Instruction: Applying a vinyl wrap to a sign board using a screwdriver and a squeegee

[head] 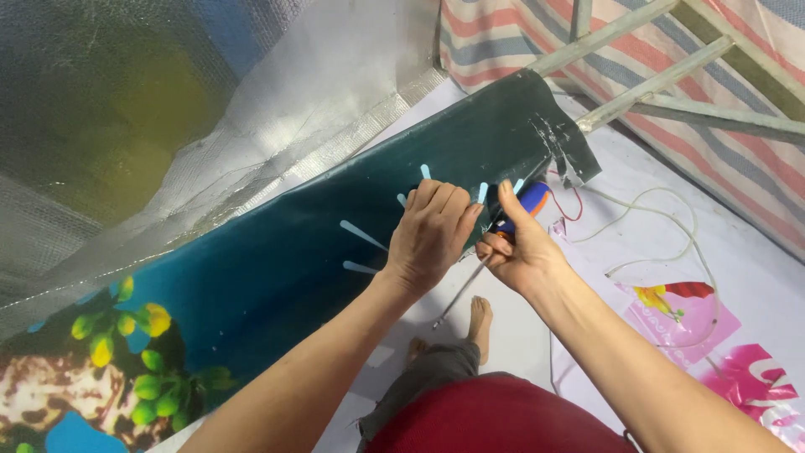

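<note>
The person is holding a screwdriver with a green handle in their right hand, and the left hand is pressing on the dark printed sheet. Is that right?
Not quite. The head view shows the screwdriver has a blue and orange handle, not green. The rest holds: the right hand grips it, and the left hand presses on the dark printed sheet.

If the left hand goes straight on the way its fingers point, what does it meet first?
The left hand points up and right, already resting on the dark printed sheet. Going on, its fingertips would probably meet the screwdriver's blue handle first, though depth is unclear.

Left hand (429, 231) and right hand (516, 247) both clenched, arms outstretched.
</note>
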